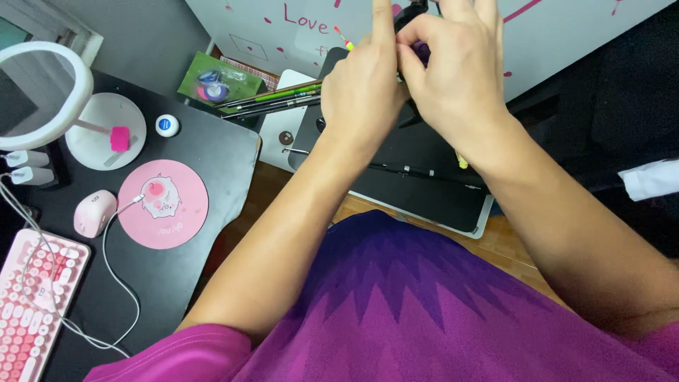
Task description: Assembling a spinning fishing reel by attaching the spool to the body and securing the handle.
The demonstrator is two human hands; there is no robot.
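Note:
My left hand (362, 88) and my right hand (460, 74) are raised together at the top middle, fingers meeting around a small dark object (410, 13) with a purple part (422, 51). Most of that object is hidden by my fingers. The left index finger points straight up. Both hands hover over a flat black case (417, 187) that lies on a white board (276, 145). A thin black rod (424, 173) lies across the case, under my right wrist.
Slim green and black rods (272, 97) and a green packet (212, 79) lie left of my hands. On the black desk (212, 159) are a round pink mouse pad (164, 204), pink mouse (94, 212), pink keyboard (32, 301), ring light (42, 92) and small round tin (167, 125).

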